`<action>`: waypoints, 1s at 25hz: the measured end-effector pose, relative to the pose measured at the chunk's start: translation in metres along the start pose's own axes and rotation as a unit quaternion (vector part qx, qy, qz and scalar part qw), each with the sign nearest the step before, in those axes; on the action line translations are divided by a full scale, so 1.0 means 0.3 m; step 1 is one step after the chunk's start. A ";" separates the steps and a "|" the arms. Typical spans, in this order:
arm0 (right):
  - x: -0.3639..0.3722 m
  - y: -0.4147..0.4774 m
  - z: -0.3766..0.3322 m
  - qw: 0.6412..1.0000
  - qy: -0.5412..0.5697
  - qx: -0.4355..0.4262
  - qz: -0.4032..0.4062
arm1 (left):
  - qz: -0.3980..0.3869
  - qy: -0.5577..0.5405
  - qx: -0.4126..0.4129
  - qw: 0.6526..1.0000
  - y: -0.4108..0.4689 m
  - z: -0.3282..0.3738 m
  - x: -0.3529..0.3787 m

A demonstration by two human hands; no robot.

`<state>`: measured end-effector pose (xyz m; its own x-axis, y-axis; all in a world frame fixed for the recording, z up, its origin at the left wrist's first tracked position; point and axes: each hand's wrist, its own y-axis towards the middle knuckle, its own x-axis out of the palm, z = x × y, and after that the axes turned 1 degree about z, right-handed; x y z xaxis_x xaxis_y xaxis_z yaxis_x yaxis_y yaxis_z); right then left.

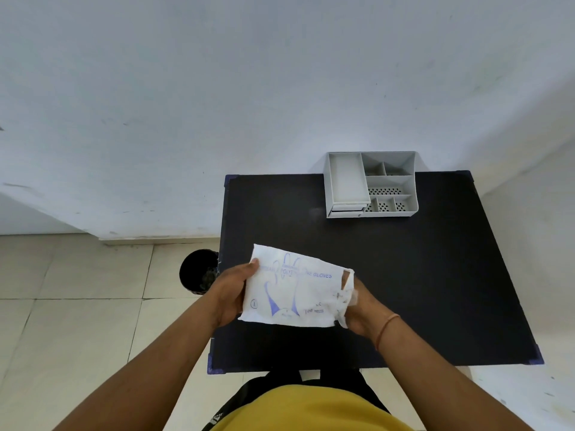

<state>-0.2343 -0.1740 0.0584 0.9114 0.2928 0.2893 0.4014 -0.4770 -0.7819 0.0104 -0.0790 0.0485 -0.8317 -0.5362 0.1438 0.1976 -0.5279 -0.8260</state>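
A white plastic packet of gloves [295,290] with blue print is held up over the near left part of the black table [404,275]. My left hand [231,293] grips its left edge, thumb on top near the upper corner. My right hand [362,303] holds the torn right end, where loose strips of plastic hang; most of its fingers are hidden behind the packet.
A grey desk organiser [371,185] with several empty compartments and a small drawer stands at the table's far edge against the white wall. A black bin [199,272] sits on the tiled floor just left of the table.
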 end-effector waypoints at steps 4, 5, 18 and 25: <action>-0.060 -0.003 -0.011 0.990 -0.119 -0.048 0.065 | 0.117 -0.014 0.030 0.993 0.077 -0.050 -0.068; -0.082 0.002 -0.015 0.986 -0.121 -0.066 0.097 | 0.133 -0.012 0.027 0.991 0.094 -0.066 -0.083; -0.260 -0.081 -0.087 0.975 0.022 -0.096 0.199 | 0.254 0.331 0.058 0.907 0.274 -0.231 -0.125; -0.163 -0.181 -0.150 0.980 0.175 -0.063 0.069 | -0.061 0.125 0.106 0.985 0.001 -0.001 0.270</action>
<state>-0.2965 -0.1996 0.1116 0.9242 -0.0731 0.3749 0.2608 -0.5962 -0.7593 -0.0570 -0.1224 0.0597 -0.9525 -0.2955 0.0734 0.1709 -0.7183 -0.6744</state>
